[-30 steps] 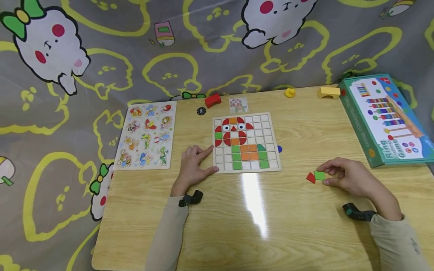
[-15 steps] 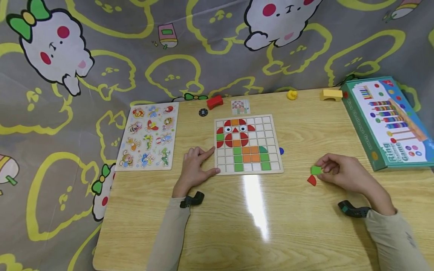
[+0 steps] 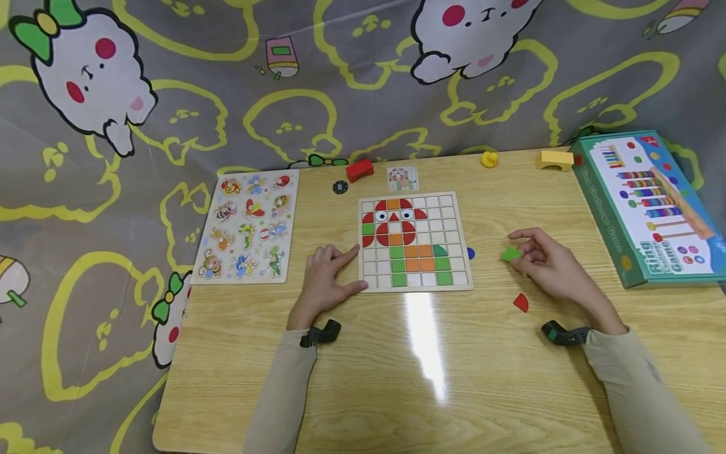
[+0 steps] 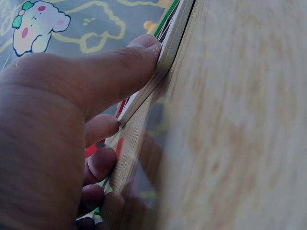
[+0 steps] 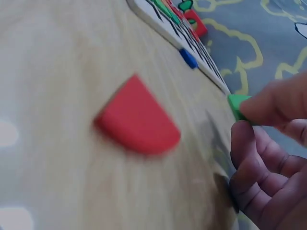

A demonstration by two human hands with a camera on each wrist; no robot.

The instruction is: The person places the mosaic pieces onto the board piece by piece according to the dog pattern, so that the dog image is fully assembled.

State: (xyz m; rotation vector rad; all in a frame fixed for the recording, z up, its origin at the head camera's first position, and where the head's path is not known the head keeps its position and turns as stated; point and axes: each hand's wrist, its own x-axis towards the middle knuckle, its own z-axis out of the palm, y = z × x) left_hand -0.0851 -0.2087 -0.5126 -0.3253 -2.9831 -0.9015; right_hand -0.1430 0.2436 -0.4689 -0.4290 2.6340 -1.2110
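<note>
A wooden grid board (image 3: 370,267) lies mid-table, with red, orange, green and white tiles and two eye tiles set in its cells. At its left edge, my left hand (image 3: 328,281) touches the frame with thumb and forefinger spread apart; the left wrist view shows the thumb (image 4: 139,62) against the board's side. To the right of the board, my right hand (image 3: 546,260) pinches a green square tile (image 3: 510,254) between thumb and fingers, raised over the table. Below that hand a red quarter-circle tile (image 3: 520,302) lies on the wood, large in the right wrist view.
A blue piece (image 3: 471,253) lies by the board's right edge. Behind the board are a small picture card (image 3: 403,179), a red block (image 3: 360,170), a black disc (image 3: 339,187), a yellow duck (image 3: 489,159) and a yellow arch block (image 3: 554,159). An insect puzzle (image 3: 244,227) lies left, a game box (image 3: 652,208) right.
My right hand has lifted the green tile from beside the red one and carried it left and away from me. The left hand stays at the board's edge.
</note>
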